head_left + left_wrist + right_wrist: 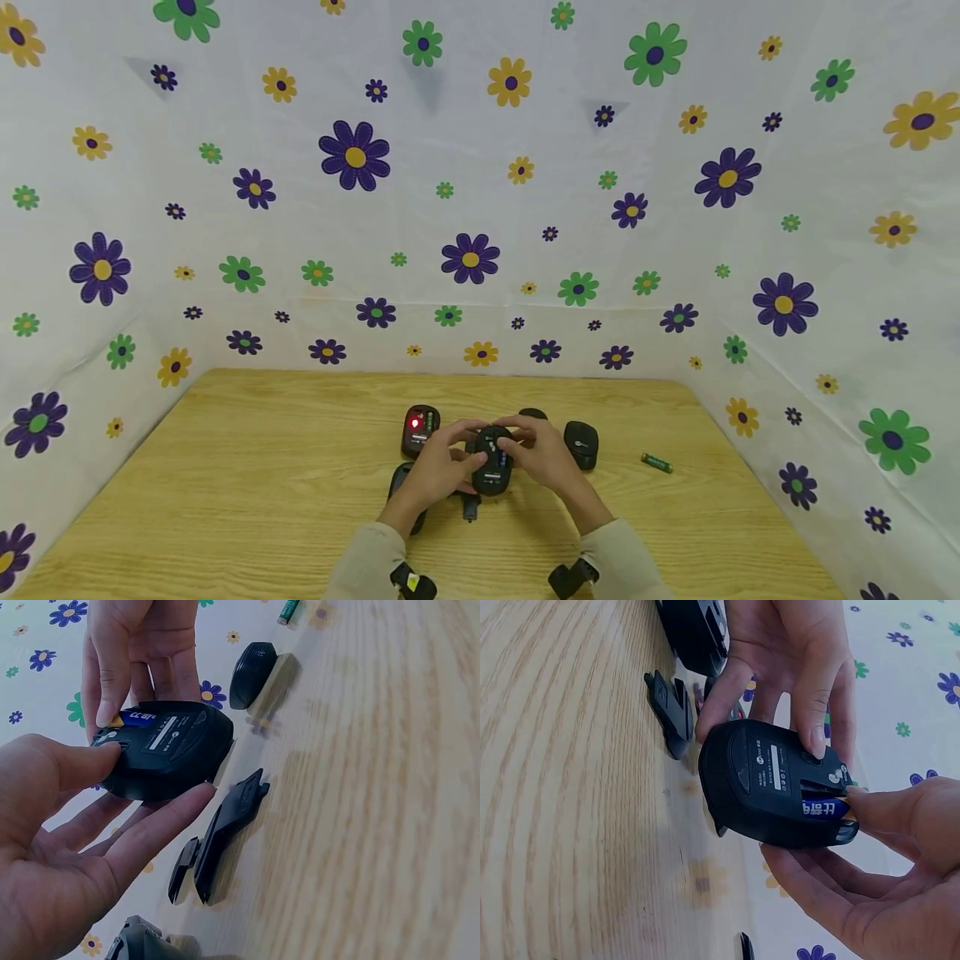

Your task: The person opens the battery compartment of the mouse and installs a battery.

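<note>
A black computer mouse (pixel 491 483) is held underside up above the table by both hands. My left hand (pixel 442 463) grips one side, thumb on the underside and fingers beneath. On the opposite side my right hand (pixel 543 454) holds the mouse, its thumb touching the end of a blue battery (pixel 823 809) that lies in the uncovered battery slot. The right wrist view shows a label and the slot side by side. Below the mouse, a black battery cover (pixel 229 832) lies on the table, with a smaller dark piece (pixel 183 870) beside it.
An upturned mouse (pixel 420 442) with a glowing red light and a green battery lies at the left. Another black mouse (pixel 399 477) is partly hidden by my left forearm. At the right are a black mouse (pixel 581 444) and a loose green battery (pixel 657 462). A dark object (pixel 533 412) shows behind my right hand.
</note>
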The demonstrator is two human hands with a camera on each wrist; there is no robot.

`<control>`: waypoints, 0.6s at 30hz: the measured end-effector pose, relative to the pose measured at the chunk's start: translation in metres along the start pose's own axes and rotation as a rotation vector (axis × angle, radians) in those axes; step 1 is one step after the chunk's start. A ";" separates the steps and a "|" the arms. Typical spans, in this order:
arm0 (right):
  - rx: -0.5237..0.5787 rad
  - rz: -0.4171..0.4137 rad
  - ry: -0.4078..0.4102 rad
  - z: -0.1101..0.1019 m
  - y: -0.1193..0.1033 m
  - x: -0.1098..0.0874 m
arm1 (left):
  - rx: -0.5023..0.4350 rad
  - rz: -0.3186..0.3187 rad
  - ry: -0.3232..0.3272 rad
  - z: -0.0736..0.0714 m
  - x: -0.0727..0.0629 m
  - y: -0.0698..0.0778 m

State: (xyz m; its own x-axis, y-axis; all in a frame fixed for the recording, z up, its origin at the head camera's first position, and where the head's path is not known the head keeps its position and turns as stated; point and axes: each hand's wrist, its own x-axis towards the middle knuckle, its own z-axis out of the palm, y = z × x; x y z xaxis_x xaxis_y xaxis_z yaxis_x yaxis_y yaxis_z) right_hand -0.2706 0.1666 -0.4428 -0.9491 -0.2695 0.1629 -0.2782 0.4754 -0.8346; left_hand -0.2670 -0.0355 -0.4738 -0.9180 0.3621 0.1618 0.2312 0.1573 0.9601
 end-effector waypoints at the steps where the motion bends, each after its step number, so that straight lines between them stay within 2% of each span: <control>1: 0.001 -0.001 0.001 0.000 0.000 0.000 | 0.002 0.000 0.000 0.000 0.000 0.000; 10: -0.034 -0.037 0.041 0.001 0.005 0.001 | -0.002 -0.011 0.001 0.002 0.001 -0.004; 18: -0.025 -0.022 0.059 0.003 0.005 0.001 | -0.046 -0.020 0.008 0.001 0.002 -0.003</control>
State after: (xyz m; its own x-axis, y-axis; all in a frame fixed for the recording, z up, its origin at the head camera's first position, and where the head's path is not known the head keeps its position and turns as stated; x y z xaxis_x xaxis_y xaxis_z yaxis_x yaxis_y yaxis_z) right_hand -0.2726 0.1664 -0.4480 -0.9495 -0.2305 0.2127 -0.3022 0.4909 -0.8171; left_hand -0.2688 -0.0343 -0.4770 -0.9249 0.3518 0.1442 0.1980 0.1218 0.9726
